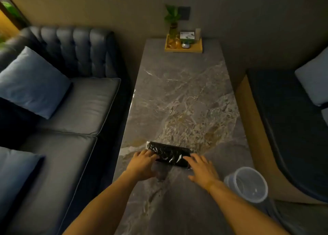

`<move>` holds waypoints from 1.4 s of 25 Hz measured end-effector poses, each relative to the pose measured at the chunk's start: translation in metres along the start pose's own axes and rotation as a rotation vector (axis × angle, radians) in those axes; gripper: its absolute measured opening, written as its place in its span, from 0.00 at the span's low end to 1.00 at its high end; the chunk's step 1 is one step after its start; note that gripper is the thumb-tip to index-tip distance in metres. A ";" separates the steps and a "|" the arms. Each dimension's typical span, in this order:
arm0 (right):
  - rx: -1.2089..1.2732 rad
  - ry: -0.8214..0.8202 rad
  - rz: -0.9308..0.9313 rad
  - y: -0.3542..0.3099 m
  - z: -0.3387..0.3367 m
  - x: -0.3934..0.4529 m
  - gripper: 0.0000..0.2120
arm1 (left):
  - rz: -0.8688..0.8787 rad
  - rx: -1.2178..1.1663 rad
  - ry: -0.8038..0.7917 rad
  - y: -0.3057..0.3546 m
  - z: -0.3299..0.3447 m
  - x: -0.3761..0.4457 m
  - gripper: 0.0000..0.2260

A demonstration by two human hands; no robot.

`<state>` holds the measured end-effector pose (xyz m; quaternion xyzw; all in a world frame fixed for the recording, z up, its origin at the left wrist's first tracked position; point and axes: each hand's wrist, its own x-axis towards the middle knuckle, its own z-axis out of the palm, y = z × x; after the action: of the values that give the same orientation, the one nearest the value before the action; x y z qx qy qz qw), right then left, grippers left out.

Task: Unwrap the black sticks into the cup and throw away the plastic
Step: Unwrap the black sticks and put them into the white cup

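A bundle of black sticks (pixel 168 154) wrapped in shiny clear plastic lies flat across the near part of the grey marble table (pixel 179 96). My left hand (pixel 142 163) rests on the table with its fingertips touching the bundle's left end. Spread over the right end is my right hand (pixel 202 169), fingertips on the wrap. Neither hand has lifted the bundle. A translucent plastic cup (pixel 248 185) stands upright at the table's near right edge, just right of my right forearm.
A yellow wooden tray (pixel 182 49) with a plant in a glass vase, a small box and other small items sits at the table's far end. A dark leather sofa (pixel 71 99) with blue cushions runs along the left. Another seat with cushions is on the right.
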<state>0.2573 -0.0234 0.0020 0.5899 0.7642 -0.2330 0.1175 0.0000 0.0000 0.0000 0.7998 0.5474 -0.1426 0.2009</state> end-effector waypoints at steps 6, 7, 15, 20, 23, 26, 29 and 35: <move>-0.092 -0.105 -0.007 0.003 0.004 0.045 0.45 | 0.100 0.123 0.067 -0.001 0.017 0.043 0.35; -0.114 -0.114 -0.018 0.004 0.007 0.050 0.45 | 0.105 0.131 0.068 -0.002 0.020 0.048 0.35; -0.221 0.004 -0.040 0.005 0.033 0.066 0.43 | 0.110 0.163 0.087 -0.004 0.033 0.063 0.33; -0.083 0.074 0.018 0.003 0.037 0.064 0.36 | 0.049 0.130 0.116 0.009 0.038 0.060 0.27; 0.134 0.137 0.072 0.005 0.033 0.058 0.28 | 0.060 0.137 0.166 0.014 0.041 0.050 0.27; 0.259 0.151 0.073 0.003 0.028 0.046 0.18 | 0.014 0.136 0.155 0.020 0.044 0.037 0.27; 0.513 0.122 0.110 0.001 0.024 0.026 0.15 | -0.077 -0.010 0.066 0.025 0.036 0.021 0.16; 1.256 0.085 0.145 -0.006 0.004 -0.027 0.11 | -0.141 -0.693 -0.281 0.038 0.020 -0.027 0.12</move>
<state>0.2589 -0.0496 0.0117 0.6052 0.4438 -0.6049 -0.2662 0.0251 -0.0443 0.0006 0.6173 0.5840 -0.0708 0.5224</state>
